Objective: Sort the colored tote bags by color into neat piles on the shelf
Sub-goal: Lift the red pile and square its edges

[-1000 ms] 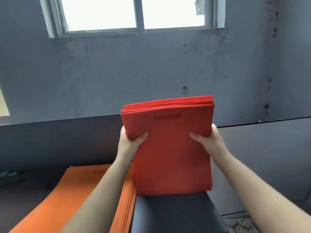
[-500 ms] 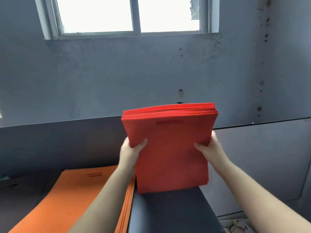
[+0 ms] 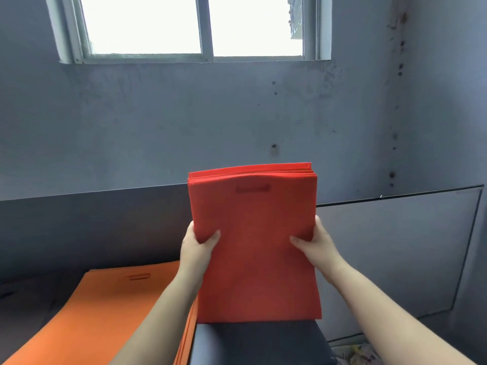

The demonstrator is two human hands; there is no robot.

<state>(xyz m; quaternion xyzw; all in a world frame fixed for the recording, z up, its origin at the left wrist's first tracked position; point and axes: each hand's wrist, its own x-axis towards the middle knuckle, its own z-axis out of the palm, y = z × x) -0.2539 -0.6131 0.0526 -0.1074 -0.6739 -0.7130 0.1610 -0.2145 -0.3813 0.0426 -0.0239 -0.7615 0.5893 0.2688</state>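
You have the stack of red tote bags (image 3: 254, 246) standing on end, its lower edge resting on the dark pile (image 3: 259, 343) beneath. Judging by that pose, you are squaring the bags against the flat top so their edges line up before they lie down as a neat pile. Your left hand (image 3: 196, 250) and right hand (image 3: 317, 245) each clamp a side edge at mid-height, thumbs across the front face and fingers hidden behind. That grip on both sides keeps the limp sheets from fanning, though the top edges already splay a little. The orange tote bags (image 3: 105, 312) lie flat just beside on the left, touching the dark pile's side, already sorted. The window (image 3: 189, 25) sits above, in the grey wall (image 3: 158, 122).
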